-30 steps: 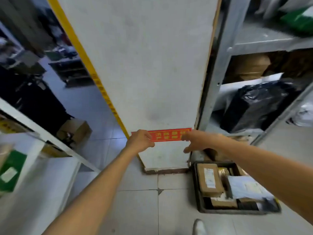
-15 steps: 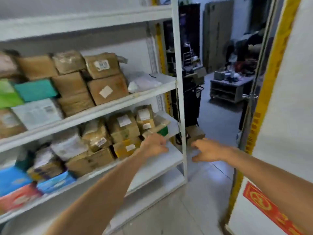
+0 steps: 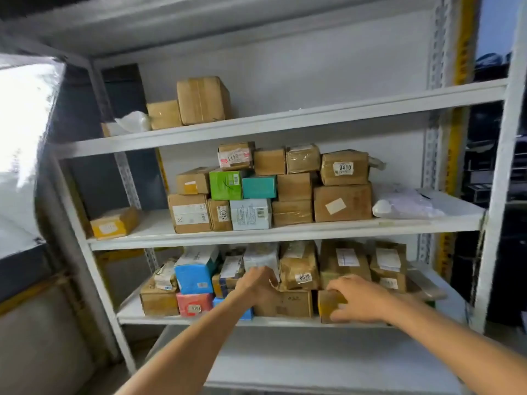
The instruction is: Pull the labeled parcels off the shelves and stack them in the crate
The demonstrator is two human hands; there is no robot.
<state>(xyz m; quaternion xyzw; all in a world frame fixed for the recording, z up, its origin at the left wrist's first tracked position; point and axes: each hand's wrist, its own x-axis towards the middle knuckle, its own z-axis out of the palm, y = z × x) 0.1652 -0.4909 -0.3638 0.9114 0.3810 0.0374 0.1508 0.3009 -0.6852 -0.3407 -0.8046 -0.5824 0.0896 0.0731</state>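
I face a white metal shelf unit packed with labeled parcels. My left hand (image 3: 256, 283) is at the lower shelf (image 3: 159, 317), its curled fingers against the left edge of a brown parcel marked 0030 (image 3: 299, 269), above a larger brown box (image 3: 288, 303). Whether it grips anything is unclear. My right hand (image 3: 359, 300) holds a small brown box (image 3: 326, 305) at the shelf's front edge, fingers over its top and thumb under it. Two taller brown parcels with white labels (image 3: 345, 263) stand behind that hand. The crate is out of view.
The middle shelf (image 3: 285, 235) holds several stacked boxes, one marked 0410 (image 3: 345, 168), and a white bag (image 3: 405, 205). A blue parcel (image 3: 194, 276) and a pink box (image 3: 194, 303) sit left of my hands. A white upright post (image 3: 502, 195) bounds the right side.
My view has swung from the pillar and floor crate round to the shelves. Both hands moved from mid-air onto parcels on the lower shelf.
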